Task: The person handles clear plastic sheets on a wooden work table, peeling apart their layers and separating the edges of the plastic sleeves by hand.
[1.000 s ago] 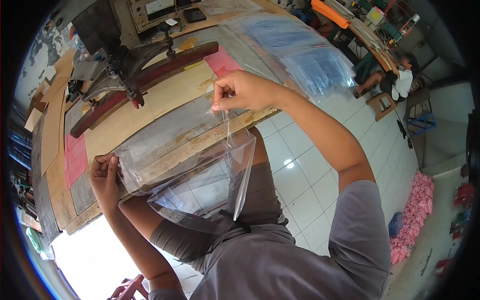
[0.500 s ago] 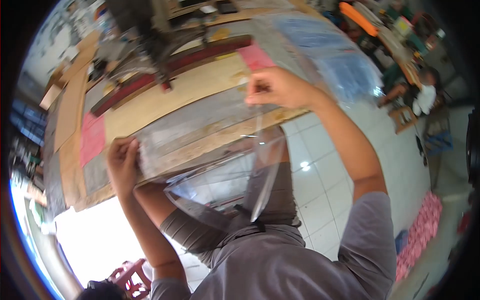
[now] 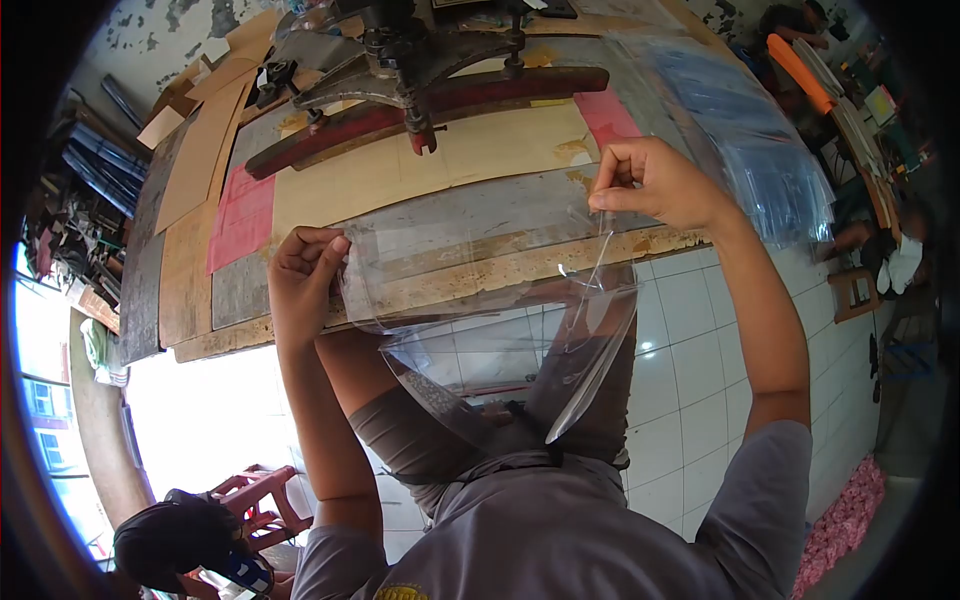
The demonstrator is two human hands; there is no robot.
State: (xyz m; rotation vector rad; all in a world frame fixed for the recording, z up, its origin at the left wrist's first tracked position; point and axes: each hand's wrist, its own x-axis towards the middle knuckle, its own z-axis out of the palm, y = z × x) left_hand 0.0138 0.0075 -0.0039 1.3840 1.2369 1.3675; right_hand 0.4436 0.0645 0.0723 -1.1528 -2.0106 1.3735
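Clear plastic sheet (image 3: 480,330): one, shared by both hands. Spans the near edge of the workbench (image 3: 245,338), then sags in loose folds above the thighs (image 3: 400,430). Lets wood and floor tiles (image 3: 685,300) show through. Judged to hang slack because gripped only at two upper ends, with nothing clearly propping the middle. Contact between lowest folds and thighs: cannot tell.

Left hand (image 3: 308,275): thumb narrowed against bent fingers, pinching the left end of the sheet. Held above the near edge of the workbench, probably to anchor that end and spread it.

Right hand (image 3: 650,185): thumb and forefinger brought together on a gathered right end of the same sheet; remaining fingers curled. Placed well apart from the left, seemingly to take up slack on that side and lift it clear of the wood.

Red bar (image 3: 490,97): curved, set under a dark metal bracket (image 3: 408,88), beyond both hands.

Tan sheet (image 3: 430,172): flat on the workbench beneath and in front of the bar; perhaps a protective layer.

Pink pieces (image 3: 242,215): two, one near either end of the tan sheet; possibly end covers.

Bluish plastic stack (image 3: 745,135): laid flat at the right end of the workbench, near the right arm, presumably for easy reach.

Red stool (image 3: 265,505): lower left, near a crouched person (image 3: 170,540).
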